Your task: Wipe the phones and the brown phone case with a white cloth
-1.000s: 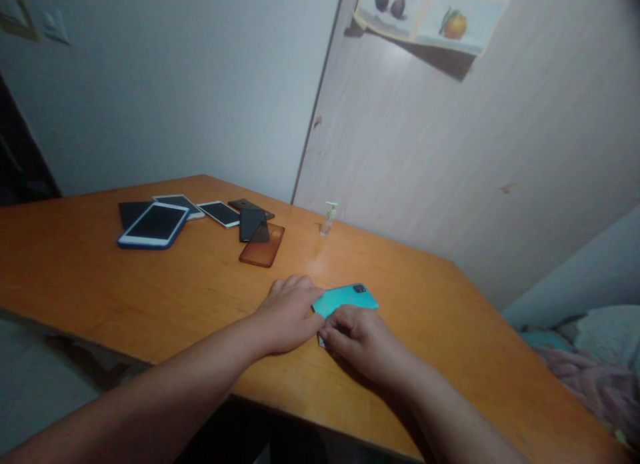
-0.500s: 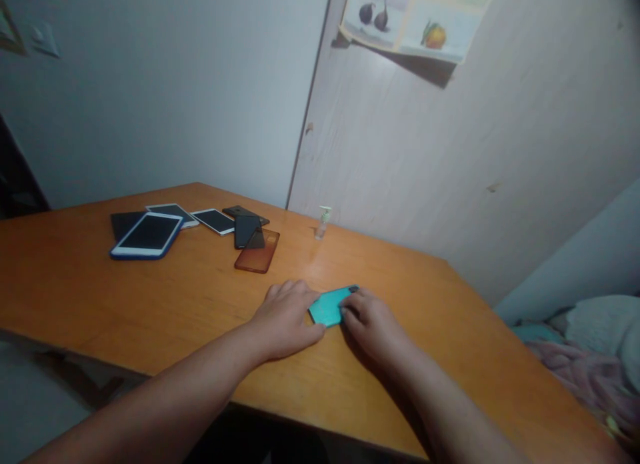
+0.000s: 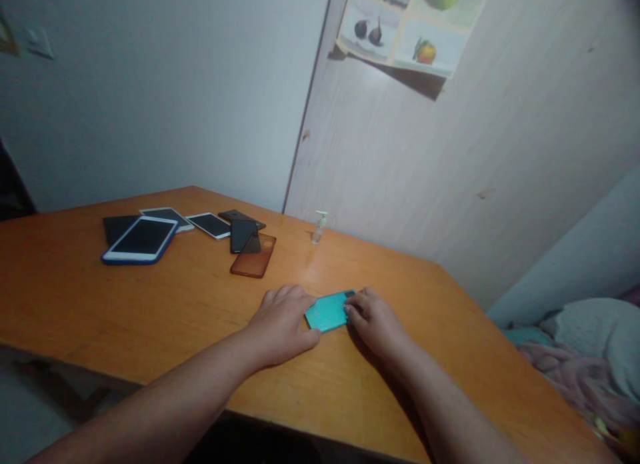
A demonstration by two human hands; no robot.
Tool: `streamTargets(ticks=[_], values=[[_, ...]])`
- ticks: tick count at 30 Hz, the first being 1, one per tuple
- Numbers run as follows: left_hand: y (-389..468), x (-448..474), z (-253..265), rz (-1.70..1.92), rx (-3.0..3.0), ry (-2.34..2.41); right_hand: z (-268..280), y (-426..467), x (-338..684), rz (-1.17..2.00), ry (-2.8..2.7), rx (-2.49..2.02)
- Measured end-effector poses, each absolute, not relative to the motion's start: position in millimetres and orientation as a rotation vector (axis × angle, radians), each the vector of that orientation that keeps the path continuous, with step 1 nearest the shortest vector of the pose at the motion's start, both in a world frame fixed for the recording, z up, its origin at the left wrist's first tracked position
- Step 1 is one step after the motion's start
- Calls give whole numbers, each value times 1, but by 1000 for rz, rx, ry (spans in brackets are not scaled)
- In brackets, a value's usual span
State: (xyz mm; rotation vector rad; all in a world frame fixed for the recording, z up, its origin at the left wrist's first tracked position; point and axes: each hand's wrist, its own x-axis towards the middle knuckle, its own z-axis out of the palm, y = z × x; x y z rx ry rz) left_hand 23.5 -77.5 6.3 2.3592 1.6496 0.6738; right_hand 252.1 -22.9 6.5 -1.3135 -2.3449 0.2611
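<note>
A turquoise phone (image 3: 327, 311) lies back up on the wooden table, its dark camera patch at the far right corner. My left hand (image 3: 285, 323) steadies its left end, with the thumb at the near edge and the index finger at the far edge. Curled over the right end is my right hand (image 3: 373, 316), its fingertips pinched together on the phone's back beside the camera patch. Whatever may be between those fingertips is hidden.
Left of my hands lie a translucent brown phone case (image 3: 253, 259), a black phone (image 3: 243, 236), a white phone (image 3: 209, 225) and a blue-cased tablet (image 3: 143, 240), with other flat devices behind. A small clear pump bottle (image 3: 318, 229) stands near the wall. Bedding (image 3: 590, 347) is at the right.
My right fingertips have slid slightly right along the phone's back, baring more turquoise. My left hand keeps its hold. The camera view has tilted a little.
</note>
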Motion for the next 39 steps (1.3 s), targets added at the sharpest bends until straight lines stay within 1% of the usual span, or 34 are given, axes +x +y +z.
streamTargets(ticks=[2, 4, 9, 11, 13, 17, 19, 22, 24, 26, 30, 32, 36, 39], values=[[-78, 23, 7, 671, 2367, 1646, 9, -33, 239, 350, -2450, -1077], [-78, 23, 6, 682, 2381, 1634, 8, -33, 236, 382, -2460, -1021], [-75, 22, 2, 709, 2395, 1619, -1, 2, 265, 212, -2233, -1475], [-75, 22, 1, 720, 2394, 1622, -3, 7, 272, 150, -2204, -1560], [-75, 23, 1, 726, 2391, 1627, -3, 2, 268, 160, -2251, -1489], [-76, 23, 2, 712, 2390, 1625, -3, -13, 249, 326, -2353, -1185], [-77, 22, 3, 708, 2391, 1622, -4, -10, 248, 315, -2288, -1254], [-77, 22, 4, 709, 2390, 1620, -6, 6, 257, 159, -2161, -1519], [-77, 22, 4, 711, 2385, 1628, -7, 13, 262, 105, -2145, -1603], [-76, 23, 4, 713, 2384, 1634, -8, 13, 262, 130, -2214, -1546], [-76, 23, 2, 733, 2381, 1630, -8, 5, 254, 177, -2441, -1265], [-76, 23, 2, 745, 2381, 1626, -8, 6, 255, 136, -2449, -1329], [-76, 23, 1, 756, 2372, 1628, -4, 5, 259, 78, -2373, -1600], [-75, 24, -3, 777, 2351, 1644, 0, -12, 249, 160, -2511, -1488]])
